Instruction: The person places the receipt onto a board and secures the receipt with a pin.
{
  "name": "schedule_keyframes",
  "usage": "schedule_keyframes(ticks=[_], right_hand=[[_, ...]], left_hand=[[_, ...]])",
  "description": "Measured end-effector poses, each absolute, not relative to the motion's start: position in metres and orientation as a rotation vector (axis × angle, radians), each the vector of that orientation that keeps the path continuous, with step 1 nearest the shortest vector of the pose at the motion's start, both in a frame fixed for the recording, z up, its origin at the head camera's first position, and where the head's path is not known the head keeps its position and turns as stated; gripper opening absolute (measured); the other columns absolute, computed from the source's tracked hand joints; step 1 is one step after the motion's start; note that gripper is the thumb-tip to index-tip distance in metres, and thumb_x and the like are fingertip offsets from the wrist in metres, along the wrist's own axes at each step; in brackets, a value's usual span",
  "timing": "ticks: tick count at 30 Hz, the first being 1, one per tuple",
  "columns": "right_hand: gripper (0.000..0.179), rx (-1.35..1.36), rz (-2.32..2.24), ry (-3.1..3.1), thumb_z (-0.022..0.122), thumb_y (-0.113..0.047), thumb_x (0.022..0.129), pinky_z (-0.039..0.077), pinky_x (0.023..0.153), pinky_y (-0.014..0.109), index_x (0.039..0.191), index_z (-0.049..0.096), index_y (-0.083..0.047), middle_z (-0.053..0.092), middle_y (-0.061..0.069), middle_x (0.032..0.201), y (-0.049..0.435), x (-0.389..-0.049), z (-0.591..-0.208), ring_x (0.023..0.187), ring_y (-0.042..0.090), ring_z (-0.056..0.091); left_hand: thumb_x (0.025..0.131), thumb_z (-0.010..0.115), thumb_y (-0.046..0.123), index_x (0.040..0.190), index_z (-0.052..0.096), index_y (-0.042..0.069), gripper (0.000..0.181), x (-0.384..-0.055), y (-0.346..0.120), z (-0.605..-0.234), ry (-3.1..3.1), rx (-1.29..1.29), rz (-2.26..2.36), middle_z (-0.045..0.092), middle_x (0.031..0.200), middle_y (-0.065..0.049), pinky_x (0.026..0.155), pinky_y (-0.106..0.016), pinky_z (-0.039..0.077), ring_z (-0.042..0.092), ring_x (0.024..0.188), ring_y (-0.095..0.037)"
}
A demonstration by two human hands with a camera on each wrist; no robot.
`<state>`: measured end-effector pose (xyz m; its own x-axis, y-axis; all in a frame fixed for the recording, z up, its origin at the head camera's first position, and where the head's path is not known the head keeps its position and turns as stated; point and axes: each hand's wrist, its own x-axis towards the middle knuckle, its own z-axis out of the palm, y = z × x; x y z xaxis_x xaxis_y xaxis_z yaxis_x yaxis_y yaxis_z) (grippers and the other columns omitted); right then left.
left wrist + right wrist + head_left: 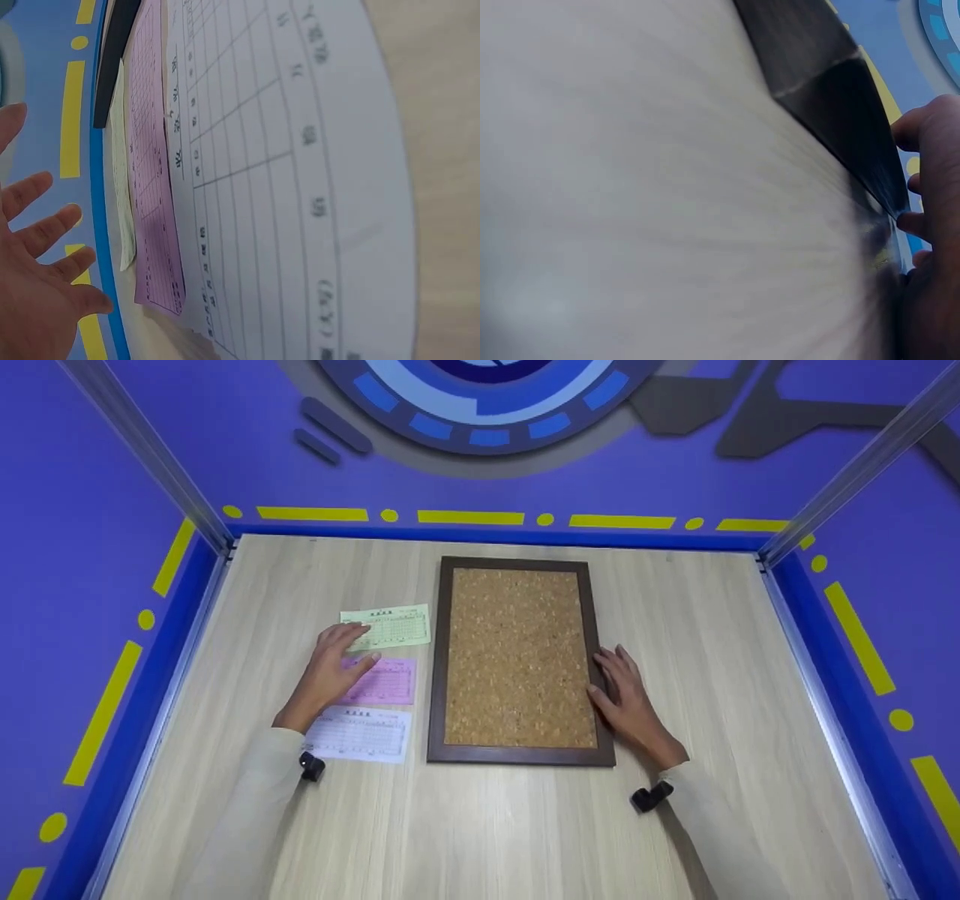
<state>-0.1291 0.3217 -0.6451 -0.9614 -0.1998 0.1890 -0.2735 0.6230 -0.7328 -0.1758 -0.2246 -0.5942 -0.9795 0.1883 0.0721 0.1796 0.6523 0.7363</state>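
Observation:
A cork board in a dark brown frame lies flat on the table. To its left, three printed slips form a column: green at the back, pink in the middle, white in front. My left hand is over the left ends of the green and pink slips, covering part of them. Its fingers are spread and hold nothing in the left wrist view. At the board's right edge, my right hand touches the frame with its thumb and fingertips, fingers loosely extended. The right wrist view shows the dark frame edge beside the fingers.
The light wood table is bounded by blue panels with yellow marks at the back and both sides. Metal posts stand at the back left and back right corners. A small black device sits on each wrist.

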Motion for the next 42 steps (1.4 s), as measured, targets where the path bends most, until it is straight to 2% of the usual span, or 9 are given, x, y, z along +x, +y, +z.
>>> schedule_keyframes(ticks=[14,24,34,42], right_hand=[[0.06,0.367,1.25,-2.807,0.069,-0.024,0.11,0.015,0.131,0.071,0.163,0.05,-0.004,0.039,0.021,0.173,0.323,-0.128,-0.644,0.168,0.043,0.014],[0.059,0.356,1.257,-2.81,0.068,-0.025,0.111,0.016,0.131,0.071,0.163,0.05,-0.005,0.039,0.02,0.174,0.323,-0.128,-0.644,0.168,0.043,0.015],[0.06,0.358,1.273,-2.791,0.07,-0.024,0.11,0.016,0.131,0.069,0.163,0.051,-0.005,0.041,0.019,0.173,0.324,-0.128,-0.644,0.168,0.04,0.015],[0.059,0.357,1.282,-2.788,0.071,-0.023,0.109,0.016,0.132,0.069,0.162,0.052,-0.005,0.042,0.02,0.172,0.322,-0.127,-0.644,0.168,0.04,0.016]], left_hand=[[0.103,0.078,0.022,0.149,0.065,0.0,0.053,-0.178,-0.239,-0.601,2.842,0.308,1.383,0.057,0.159,-0.023,0.132,-0.061,0.022,0.035,0.158,-0.043],[0.105,0.076,0.022,0.15,0.066,0.001,0.05,-0.177,-0.249,-0.605,2.807,0.209,1.377,0.054,0.163,-0.02,0.133,-0.061,0.019,0.029,0.162,-0.043],[0.106,0.075,0.023,0.151,0.065,0.003,0.05,-0.177,-0.258,-0.609,2.784,0.165,1.375,0.053,0.164,-0.018,0.133,-0.062,0.02,0.025,0.164,-0.043],[0.105,0.076,0.021,0.149,0.066,0.001,0.049,-0.174,-0.265,-0.61,2.795,0.162,1.367,0.054,0.163,-0.019,0.133,-0.064,0.014,0.023,0.164,-0.044]])
